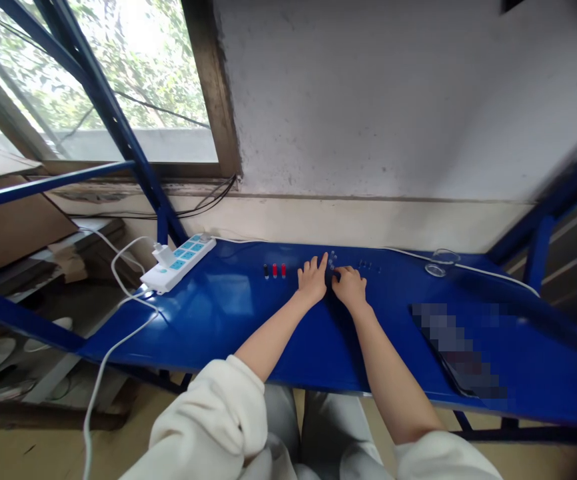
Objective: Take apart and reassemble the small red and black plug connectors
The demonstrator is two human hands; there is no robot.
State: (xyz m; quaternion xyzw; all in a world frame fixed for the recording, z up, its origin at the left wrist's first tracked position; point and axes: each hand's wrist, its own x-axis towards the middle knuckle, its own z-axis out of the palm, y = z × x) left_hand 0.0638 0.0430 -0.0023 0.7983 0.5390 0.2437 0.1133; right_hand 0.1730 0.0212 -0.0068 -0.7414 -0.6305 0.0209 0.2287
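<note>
My left hand [312, 281] rests on the blue tabletop [228, 333] with its fingers spread and nothing in them. Just beyond its index fingertip lie several small clear pieces [332, 256], too small to name. Beside them, my right hand [350, 288] has its fingers bent and drawn together. Whatever is between those fingertips is hidden. More small clear pieces [364, 265] are scattered past the right hand. To the left of my left hand stand a small black cylinder [266, 271] and two red cylinders [275, 271], lined up in a row.
At the table's left end is a white power strip [181, 262] with a plugged-in charger [163, 254]; its cable [99, 380] hangs over the edge. A clear round item [436, 270] lies far right. Nearer is a blurred dark flat object [456, 353]. Blue frame posts [539, 253] flank the table.
</note>
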